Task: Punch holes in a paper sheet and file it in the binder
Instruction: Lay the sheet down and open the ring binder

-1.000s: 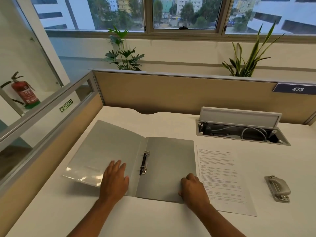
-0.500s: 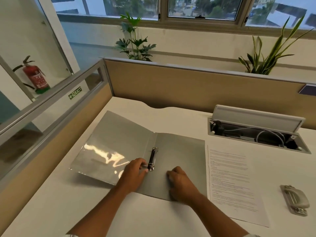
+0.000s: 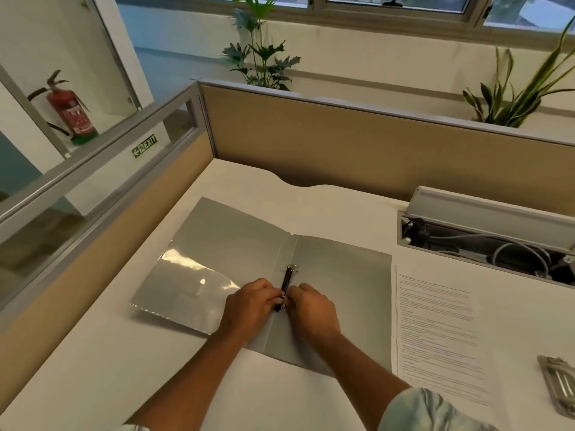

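Observation:
A grey binder (image 3: 339, 272) lies open flat on the white desk (image 3: 93, 368). Its black ring mechanism (image 3: 287, 279) runs along the spine. My left hand (image 3: 250, 306) and my right hand (image 3: 311, 307) meet at the near ring, fingers curled and pinching it from either side. The near ring is mostly hidden by the fingers. A printed paper sheet (image 3: 438, 334) lies flat just right of the binder. A grey metal hole punch (image 3: 560, 387) sits at the right edge, partly cut off.
A tan partition (image 3: 342, 144) walls the desk's back and left. An open cable tray (image 3: 485, 241) with wires is sunk into the desk behind the paper. Plants (image 3: 261, 57) stand beyond the partition.
Both hands moved from the binder's covers inward to the spine and now pinch the near ring. The view has tilted down and shifted left.

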`<action>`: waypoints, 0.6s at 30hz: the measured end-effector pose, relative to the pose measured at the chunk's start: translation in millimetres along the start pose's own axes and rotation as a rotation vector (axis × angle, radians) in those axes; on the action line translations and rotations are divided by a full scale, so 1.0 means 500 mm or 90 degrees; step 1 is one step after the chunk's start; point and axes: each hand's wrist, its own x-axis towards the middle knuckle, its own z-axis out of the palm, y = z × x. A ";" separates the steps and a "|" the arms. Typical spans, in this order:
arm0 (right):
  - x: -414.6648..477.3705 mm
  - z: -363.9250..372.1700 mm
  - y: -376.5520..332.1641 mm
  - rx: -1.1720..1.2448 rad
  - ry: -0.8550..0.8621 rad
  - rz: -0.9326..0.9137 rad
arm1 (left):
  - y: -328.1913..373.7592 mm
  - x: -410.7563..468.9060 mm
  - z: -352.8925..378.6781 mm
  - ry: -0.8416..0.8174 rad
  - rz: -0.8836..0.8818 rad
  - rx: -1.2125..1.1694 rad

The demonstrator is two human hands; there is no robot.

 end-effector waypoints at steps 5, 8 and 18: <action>0.001 0.011 0.007 -0.031 -0.001 -0.053 | -0.007 -0.005 0.020 0.051 0.050 0.065; -0.008 0.017 0.008 -0.018 0.011 -0.046 | -0.005 -0.010 0.031 0.083 0.041 0.058; -0.021 0.017 0.013 0.040 0.019 0.007 | -0.007 -0.014 0.037 0.082 0.004 0.012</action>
